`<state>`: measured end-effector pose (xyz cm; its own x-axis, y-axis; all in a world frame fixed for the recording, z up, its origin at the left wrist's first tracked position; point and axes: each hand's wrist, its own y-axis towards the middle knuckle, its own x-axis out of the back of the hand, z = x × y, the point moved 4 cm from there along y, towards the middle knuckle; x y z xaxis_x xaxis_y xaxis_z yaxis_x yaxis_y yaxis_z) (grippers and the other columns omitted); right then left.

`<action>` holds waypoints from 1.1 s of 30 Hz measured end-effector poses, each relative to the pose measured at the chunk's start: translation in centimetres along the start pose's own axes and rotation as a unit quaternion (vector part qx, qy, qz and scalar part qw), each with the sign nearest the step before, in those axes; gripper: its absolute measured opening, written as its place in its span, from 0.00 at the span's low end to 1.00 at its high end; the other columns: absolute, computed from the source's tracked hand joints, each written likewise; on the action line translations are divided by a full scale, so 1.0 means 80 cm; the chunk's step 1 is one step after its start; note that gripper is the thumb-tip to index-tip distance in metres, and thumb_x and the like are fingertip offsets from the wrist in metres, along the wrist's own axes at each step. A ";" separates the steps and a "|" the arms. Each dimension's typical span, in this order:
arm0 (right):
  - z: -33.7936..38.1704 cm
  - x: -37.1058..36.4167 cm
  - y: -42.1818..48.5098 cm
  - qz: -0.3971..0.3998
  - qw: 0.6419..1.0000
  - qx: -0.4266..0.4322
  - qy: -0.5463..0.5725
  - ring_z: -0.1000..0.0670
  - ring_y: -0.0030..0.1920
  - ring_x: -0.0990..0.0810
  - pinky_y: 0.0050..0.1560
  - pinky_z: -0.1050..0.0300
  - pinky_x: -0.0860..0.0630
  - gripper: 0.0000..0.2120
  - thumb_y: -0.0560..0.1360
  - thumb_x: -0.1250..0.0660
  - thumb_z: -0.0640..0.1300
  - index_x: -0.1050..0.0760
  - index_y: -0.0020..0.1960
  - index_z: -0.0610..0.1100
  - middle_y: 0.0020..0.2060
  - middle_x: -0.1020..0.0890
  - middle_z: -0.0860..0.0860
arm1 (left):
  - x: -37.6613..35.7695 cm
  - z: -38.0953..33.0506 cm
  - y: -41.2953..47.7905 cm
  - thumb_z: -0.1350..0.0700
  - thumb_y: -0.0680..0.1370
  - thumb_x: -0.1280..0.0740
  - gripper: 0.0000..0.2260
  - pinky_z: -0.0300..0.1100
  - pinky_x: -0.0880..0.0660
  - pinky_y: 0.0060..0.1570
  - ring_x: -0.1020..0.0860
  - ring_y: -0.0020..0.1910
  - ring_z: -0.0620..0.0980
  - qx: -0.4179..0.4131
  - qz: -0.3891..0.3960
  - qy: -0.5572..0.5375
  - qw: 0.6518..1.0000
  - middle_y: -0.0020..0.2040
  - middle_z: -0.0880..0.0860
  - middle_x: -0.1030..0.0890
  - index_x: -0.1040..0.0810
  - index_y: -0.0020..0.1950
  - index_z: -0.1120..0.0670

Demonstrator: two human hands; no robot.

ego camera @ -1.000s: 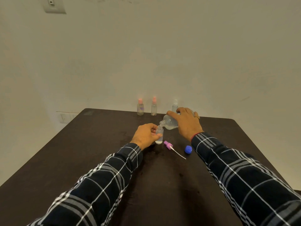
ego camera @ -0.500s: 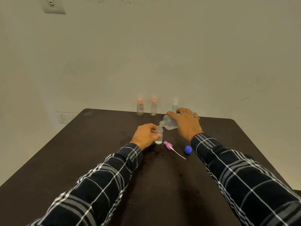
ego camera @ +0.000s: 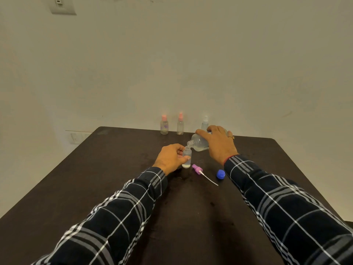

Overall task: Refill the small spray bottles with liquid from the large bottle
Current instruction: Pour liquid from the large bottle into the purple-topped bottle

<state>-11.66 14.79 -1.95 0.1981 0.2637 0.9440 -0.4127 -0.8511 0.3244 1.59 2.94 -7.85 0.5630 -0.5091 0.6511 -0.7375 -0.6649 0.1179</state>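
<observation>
- Left hand (ego camera: 171,157): fingers (ego camera: 178,148) curl round the small spray bottle (ego camera: 186,156), holding it upright on the tabletop (ego camera: 95,178). A little pale liquid sits at its base.
- Right hand (ego camera: 219,144): fingers (ego camera: 202,131) wrap the large bottle (ego camera: 199,143) from above. It is tipped, its neck just over the small bottle's open mouth.
- Change over the last second: almost none, with the same grips and the same tilt. The pour is likely a slow trickle, and the fill is far from done.
- Pink spray head (ego camera: 197,169) and blue cap (ego camera: 220,174) lie near, both off.
- Three capped bottles (ego camera: 180,124) stand at the far edge; fill levels unclear.
</observation>
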 end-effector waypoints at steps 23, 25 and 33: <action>-0.002 -0.003 0.001 -0.001 1.000 0.000 0.000 0.41 0.71 0.36 0.70 0.32 0.37 0.34 0.75 0.29 0.41 0.38 0.74 0.60 0.69 0.32 0.45 | 0.001 0.000 -0.002 0.53 0.76 0.25 0.16 0.38 0.22 0.56 0.21 0.49 0.42 0.005 0.002 -0.003 1.000 0.50 0.46 0.20 0.21 0.62 0.53; -0.004 -0.005 0.002 0.001 1.000 -0.002 0.004 0.41 0.71 0.36 0.70 0.32 0.37 0.34 0.75 0.29 0.41 0.38 0.74 0.60 0.69 0.32 0.45 | 0.001 0.000 -0.002 0.53 0.76 0.25 0.16 0.35 0.24 0.54 0.22 0.48 0.41 0.005 0.001 -0.005 1.000 0.49 0.45 0.20 0.21 0.62 0.53; -0.008 -0.016 -0.002 0.027 0.998 -0.021 0.046 0.41 0.67 0.32 0.65 0.37 0.29 0.34 0.75 0.30 0.40 0.40 0.74 0.59 0.65 0.31 0.46 | 0.001 -0.001 -0.002 0.54 0.76 0.25 0.16 0.41 0.22 0.58 0.20 0.50 0.44 0.007 0.004 -0.007 1.000 0.52 0.47 0.19 0.21 0.62 0.53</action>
<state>-12.42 14.94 -3.15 0.0937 0.2598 0.9611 -0.4573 -0.8463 0.2734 1.69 3.04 -7.79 0.5620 -0.5226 0.6411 -0.7374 -0.6677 0.1021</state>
